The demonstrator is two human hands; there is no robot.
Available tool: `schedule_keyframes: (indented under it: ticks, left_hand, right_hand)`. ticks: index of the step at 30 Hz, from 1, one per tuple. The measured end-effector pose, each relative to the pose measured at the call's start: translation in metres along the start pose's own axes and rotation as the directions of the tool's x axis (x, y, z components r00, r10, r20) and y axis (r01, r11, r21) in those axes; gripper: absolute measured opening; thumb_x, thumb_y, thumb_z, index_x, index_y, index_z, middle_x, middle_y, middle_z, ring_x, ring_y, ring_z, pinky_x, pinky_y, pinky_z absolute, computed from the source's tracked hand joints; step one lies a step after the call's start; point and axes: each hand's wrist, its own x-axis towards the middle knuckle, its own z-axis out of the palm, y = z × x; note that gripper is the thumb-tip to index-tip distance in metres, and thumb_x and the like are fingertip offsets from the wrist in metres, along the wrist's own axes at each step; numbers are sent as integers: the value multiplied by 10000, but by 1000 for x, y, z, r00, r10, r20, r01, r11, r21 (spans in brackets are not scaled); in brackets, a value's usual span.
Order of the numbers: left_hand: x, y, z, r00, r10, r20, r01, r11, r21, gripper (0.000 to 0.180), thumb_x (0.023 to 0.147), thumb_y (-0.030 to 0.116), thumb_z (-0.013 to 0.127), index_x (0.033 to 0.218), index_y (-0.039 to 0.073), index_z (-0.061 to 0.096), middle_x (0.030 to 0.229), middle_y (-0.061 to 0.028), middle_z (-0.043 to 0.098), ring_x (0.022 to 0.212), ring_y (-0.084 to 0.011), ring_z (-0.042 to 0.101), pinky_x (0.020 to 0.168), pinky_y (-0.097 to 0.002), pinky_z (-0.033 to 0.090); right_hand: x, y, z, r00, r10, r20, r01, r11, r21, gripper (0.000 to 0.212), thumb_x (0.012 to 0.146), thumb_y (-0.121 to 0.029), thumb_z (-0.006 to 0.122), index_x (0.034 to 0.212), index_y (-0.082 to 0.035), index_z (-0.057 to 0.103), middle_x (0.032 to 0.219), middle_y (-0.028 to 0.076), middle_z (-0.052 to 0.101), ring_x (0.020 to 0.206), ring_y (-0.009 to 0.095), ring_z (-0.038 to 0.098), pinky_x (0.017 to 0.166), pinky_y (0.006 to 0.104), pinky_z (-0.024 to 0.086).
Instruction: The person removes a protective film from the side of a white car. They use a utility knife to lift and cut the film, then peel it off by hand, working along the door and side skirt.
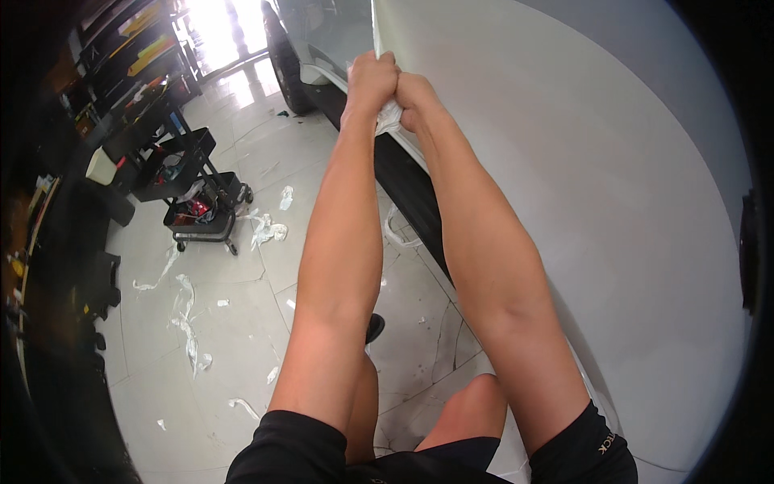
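Both my arms reach forward to the edge of a white car panel (548, 161). My left hand (372, 82) is closed in a fist, with crumpled white film (390, 118) showing beside and below it. Close against it, my right hand (416, 95) is also closed, its fingers curled round the same film. A thin white strip rises above the hands along the panel's edge. The fingertips are mostly hidden. Beneath the hands runs the car's black sill (409, 194).
A black tiered trolley (173, 173) holding tools stands on the left. Scraps of white film (187, 323) litter the tiled floor (242, 298). Dark shelving (105, 48) lines the far left, and a car wheel (286, 68) is ahead. My knee (476, 407) is close to the panel.
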Motion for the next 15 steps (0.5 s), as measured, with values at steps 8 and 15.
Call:
schedule_keyframes:
  ticks: [8, 15]
  left_hand:
    - [-26, 7, -7, 997, 54, -55, -50, 996, 67, 436, 938, 340, 586, 1081, -56, 700, 1059, -259, 722, 977, -372, 693, 877, -436, 512]
    - [-42, 3, -7, 995, 91, -43, -86, 991, 103, 436, 938, 340, 570, 1075, -53, 702, 1022, -261, 723, 967, -363, 693, 875, -435, 512]
  right_hand:
    - [-5, 16, -2, 997, -77, -13, 78, 997, 12, 474, 1053, -291, 538, 1209, 155, 576, 1093, 223, 652, 888, 314, 684, 682, 481, 561]
    - [-20, 21, -6, 994, -66, -83, 61, 997, -54, 481, 1045, -295, 538, 1182, 165, 580, 1055, 229, 664, 823, 310, 693, 644, 464, 548]
